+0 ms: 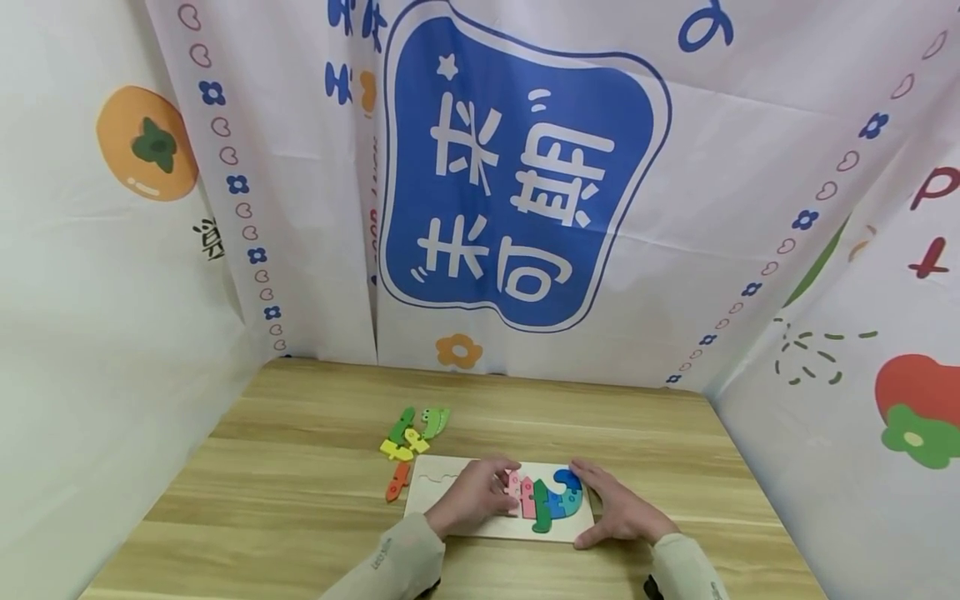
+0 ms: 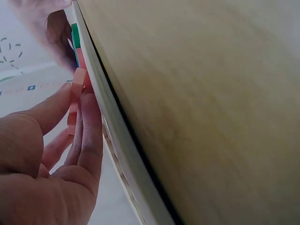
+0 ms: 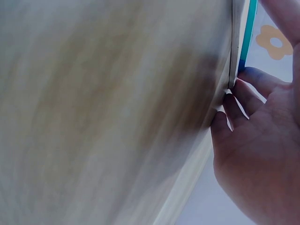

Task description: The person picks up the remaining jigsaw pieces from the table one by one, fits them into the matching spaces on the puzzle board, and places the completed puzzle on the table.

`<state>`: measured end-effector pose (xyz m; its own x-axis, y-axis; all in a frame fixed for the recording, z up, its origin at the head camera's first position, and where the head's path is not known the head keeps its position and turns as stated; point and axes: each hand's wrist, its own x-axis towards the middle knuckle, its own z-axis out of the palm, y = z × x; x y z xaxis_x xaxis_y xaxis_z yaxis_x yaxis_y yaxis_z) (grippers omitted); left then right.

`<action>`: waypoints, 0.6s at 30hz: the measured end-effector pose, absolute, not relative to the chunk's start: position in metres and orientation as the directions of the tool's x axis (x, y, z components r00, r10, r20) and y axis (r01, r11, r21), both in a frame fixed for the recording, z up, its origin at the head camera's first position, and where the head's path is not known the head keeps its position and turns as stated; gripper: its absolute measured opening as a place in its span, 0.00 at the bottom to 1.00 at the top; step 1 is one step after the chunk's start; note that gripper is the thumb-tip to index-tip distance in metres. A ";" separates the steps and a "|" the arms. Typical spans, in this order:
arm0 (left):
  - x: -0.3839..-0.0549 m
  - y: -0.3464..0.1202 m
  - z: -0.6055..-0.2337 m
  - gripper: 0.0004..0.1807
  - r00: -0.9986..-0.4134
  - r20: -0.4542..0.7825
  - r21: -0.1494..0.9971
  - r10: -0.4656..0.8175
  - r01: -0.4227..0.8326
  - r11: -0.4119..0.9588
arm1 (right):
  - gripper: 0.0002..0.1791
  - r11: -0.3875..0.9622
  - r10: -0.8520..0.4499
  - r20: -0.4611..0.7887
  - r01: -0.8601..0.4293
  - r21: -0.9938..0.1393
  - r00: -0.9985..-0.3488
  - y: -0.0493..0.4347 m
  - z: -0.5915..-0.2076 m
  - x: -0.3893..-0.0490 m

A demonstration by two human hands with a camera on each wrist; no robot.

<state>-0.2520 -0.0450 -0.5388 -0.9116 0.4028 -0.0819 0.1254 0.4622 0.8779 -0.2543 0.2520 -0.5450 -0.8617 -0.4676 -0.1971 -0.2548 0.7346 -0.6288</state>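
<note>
Pale sleeves nearest. Pinches pink piece in left grip; touches right end of pale, part-filled board with spread right grip.

Wood-grain table w/ white printed cloth hung behind. Big blue panel w/ white characters mid-back; orange flower print under it. L wall: orange fruit print w/ green leaf. R wall: red fruit print, red letters above, partly cut off, prob. a word.
</note>
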 end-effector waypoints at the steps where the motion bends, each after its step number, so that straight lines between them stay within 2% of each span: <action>1: -0.252 -0.044 -0.539 0.30 -0.911 -0.071 0.872 0.407 0.141 0.468 | 0.68 0.734 -0.469 -0.195 -0.257 -0.629 -0.861 0.252 -0.545 -0.254; 18: -0.251 -0.033 -0.537 0.29 -0.922 -0.120 0.786 0.369 0.139 0.602 | 0.69 0.732 -0.466 -0.200 -0.249 -0.635 -0.862 0.251 -0.545 -0.255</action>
